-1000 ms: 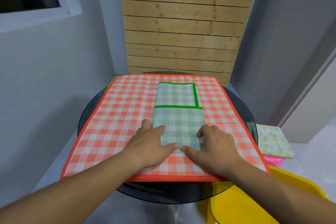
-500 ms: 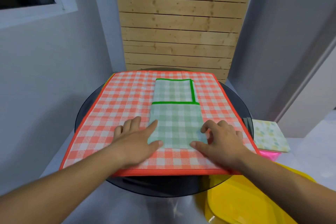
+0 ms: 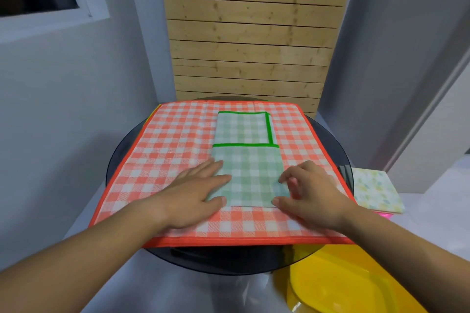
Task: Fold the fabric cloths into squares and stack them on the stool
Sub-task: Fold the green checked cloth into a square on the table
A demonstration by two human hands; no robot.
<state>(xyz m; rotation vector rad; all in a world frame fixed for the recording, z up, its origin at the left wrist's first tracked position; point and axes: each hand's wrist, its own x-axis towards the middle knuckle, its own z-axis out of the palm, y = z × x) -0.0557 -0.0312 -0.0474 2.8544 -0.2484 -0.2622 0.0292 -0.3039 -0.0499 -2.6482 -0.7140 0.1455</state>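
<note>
A green checked cloth (image 3: 248, 160), folded into a long strip with a bright green hem, lies on a spread orange checked cloth (image 3: 173, 150) that covers a round dark glass table (image 3: 119, 157). My left hand (image 3: 195, 193) rests flat on the strip's near left corner, fingers straight. At the near right corner my right hand (image 3: 310, 193) has curled fingers, and thumb and index finger pinch the slightly raised corner. A folded pale floral cloth (image 3: 376, 190) lies on a pink stool (image 3: 384, 215) to the right of the table.
A yellow plastic seat (image 3: 343, 284) stands at the lower right, partly under the table's edge. A wooden slat panel (image 3: 251, 40) rises behind the table between grey walls. A window frame (image 3: 84, 7) sits at the upper left.
Both hands slid apart from the middle of the strip's near edge to its two near corners. My right fingers have curled onto the right corner, which now lifts slightly.
</note>
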